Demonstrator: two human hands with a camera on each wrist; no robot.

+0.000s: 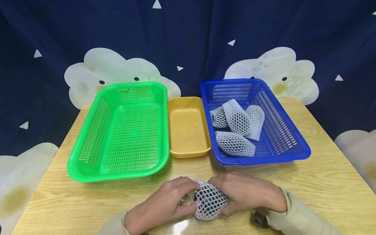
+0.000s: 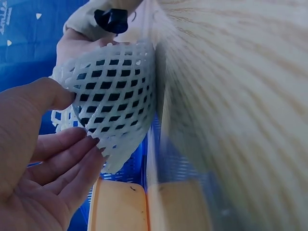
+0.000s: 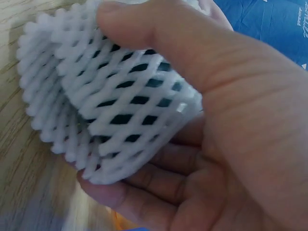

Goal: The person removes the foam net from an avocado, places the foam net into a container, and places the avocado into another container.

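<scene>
A white foam fruit net [image 1: 211, 200] with a dark, rounded thing inside is held just above the wooden table, near its front edge. My left hand [image 1: 167, 203] pinches the net's left end between thumb and fingers. From the other side, my right hand [image 1: 246, 192] grips the netted thing, thumb along the near side. The left wrist view shows the net [image 2: 115, 89] with dark colour behind its mesh. In the right wrist view, the net [image 3: 127, 103] gapes at one end. The kind of thing inside cannot be made out.
A green basket [image 1: 168, 140] stands at the left. Beside it is a shallow yellow tray [image 1: 189, 127], and at the right a blue basket [image 1: 282, 130] holds several netted things [image 1: 235, 143]. A dark blue patterned cloth [image 1: 188, 39] hangs behind the table [image 1: 53, 202].
</scene>
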